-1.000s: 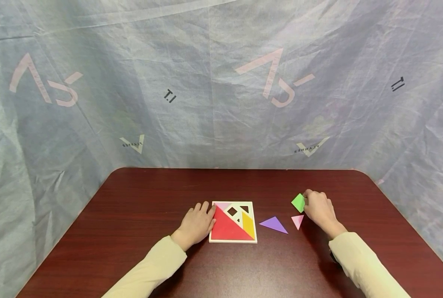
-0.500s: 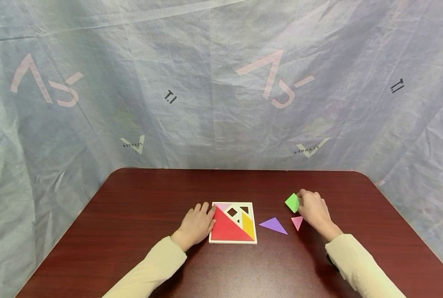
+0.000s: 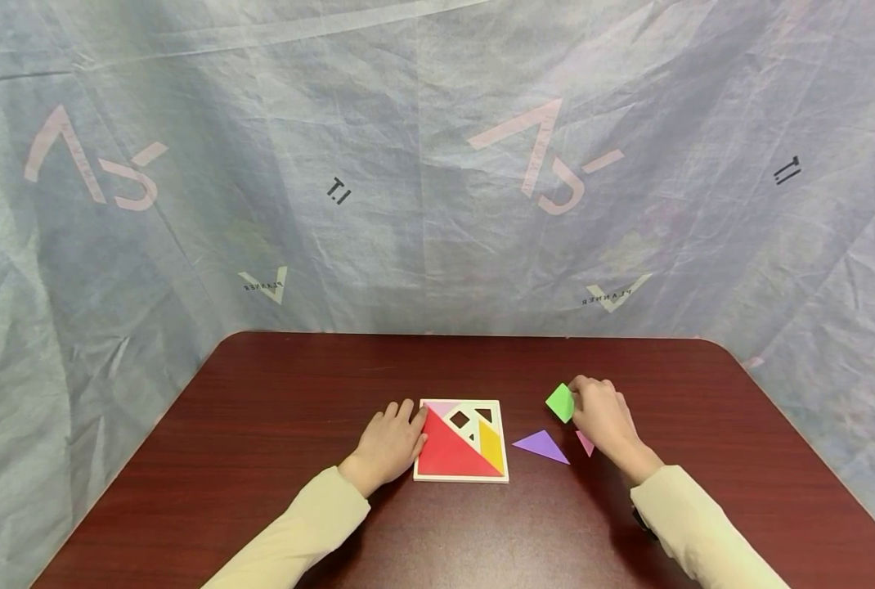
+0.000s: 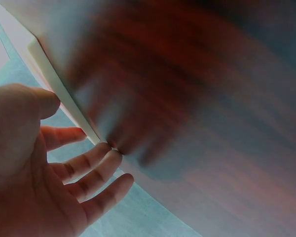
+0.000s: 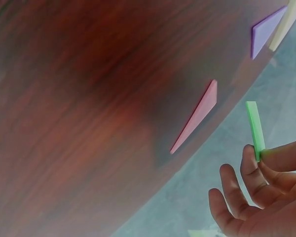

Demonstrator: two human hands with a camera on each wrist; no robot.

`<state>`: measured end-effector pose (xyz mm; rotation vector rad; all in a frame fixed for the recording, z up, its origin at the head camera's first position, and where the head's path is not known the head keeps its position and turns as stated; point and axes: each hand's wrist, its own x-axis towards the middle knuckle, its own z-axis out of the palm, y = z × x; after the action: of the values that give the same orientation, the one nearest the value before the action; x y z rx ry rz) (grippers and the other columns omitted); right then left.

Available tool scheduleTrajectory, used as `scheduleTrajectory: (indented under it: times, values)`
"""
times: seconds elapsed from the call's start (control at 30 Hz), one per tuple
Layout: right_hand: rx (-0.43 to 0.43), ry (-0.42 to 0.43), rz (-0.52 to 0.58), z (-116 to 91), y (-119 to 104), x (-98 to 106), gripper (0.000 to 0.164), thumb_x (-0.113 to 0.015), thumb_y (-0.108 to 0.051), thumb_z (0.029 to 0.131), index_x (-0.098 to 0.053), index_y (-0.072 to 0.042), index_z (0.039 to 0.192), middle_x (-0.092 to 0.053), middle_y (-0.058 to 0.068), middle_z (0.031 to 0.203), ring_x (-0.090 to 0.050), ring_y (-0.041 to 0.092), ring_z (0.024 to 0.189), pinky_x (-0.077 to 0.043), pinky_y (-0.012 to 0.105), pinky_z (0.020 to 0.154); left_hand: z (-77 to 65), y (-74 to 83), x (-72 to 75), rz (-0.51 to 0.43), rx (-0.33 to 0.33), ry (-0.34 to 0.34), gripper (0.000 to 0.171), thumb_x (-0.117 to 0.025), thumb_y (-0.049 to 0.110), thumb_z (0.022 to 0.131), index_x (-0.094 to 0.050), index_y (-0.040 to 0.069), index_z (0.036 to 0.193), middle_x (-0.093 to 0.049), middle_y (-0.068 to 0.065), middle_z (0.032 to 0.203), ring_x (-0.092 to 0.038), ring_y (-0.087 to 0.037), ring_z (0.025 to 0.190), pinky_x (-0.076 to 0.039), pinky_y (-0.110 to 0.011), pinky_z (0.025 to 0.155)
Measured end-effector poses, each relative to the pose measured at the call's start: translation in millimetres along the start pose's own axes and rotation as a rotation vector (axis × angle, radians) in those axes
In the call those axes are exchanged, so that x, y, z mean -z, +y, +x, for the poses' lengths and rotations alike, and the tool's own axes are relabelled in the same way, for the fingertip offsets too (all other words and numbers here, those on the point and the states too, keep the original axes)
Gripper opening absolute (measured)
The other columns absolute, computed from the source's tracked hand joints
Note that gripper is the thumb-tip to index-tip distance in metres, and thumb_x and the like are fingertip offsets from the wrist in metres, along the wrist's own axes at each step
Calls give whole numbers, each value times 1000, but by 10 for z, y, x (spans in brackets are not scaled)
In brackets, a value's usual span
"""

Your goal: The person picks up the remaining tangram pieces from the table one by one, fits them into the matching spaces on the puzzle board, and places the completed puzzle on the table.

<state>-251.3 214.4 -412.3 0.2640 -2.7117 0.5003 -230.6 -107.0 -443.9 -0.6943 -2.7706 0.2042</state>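
Note:
A white tangram board [image 3: 461, 479] lies mid-table, filled in part by a large red triangle [image 3: 452, 450], a yellow parallelogram [image 3: 491, 447] and a pale pink piece [image 3: 440, 406]. Dark cut-outs show in its upper right area. My left hand [image 3: 384, 446] rests at the board's left edge, fingers extended and touching its side, as the left wrist view [image 4: 64, 168] also shows. Between thumb and fingertips my right hand [image 3: 605, 417] pinches a green square tile [image 3: 561, 402], held above the table. Below that hand lies a small pink triangle [image 3: 585, 442], partly covered by it.
A purple triangle [image 3: 543, 446] lies flat between the board and the pink triangle. The dark red wooden table [image 3: 320, 368] ends at the back against a hanging grey sheet [image 3: 415, 204] with printed letters.
My right hand has moved left with the green square tile, toward the board, and now overlaps the pink triangle. The left hand and the board stay in place.

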Motion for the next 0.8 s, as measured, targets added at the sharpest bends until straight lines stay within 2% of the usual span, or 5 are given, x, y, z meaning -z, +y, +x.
scheduleTrajectory:
  times: [0.3,0.53,0.8]
  values:
    - [45,16,4,-9,-169,-99,16,-51,3,80,-65,0,87,-66,13,82,-55,31,73,-44,44,61,-2,6,4,-9,3,-3,43,-50,35,91,-54,11,126,-53,-12,113,-52,-26,97,-48,-37,75]
    - [90,48,3,-24,-311,-178,12,-55,3,78,-65,-2,84,-66,10,79,-55,28,70,-44,41,59,-11,12,26,15,-13,48,42,-53,34,90,-56,10,123,-54,-12,110,-54,-25,94,-49,-36,70]
    - [116,41,18,-5,-467,-222,12,-55,4,78,-65,-1,83,-67,10,80,-55,27,70,-43,39,59,-13,10,34,21,-11,50,41,-53,34,90,-56,10,123,-54,-12,110,-54,-25,93,-48,-35,70]
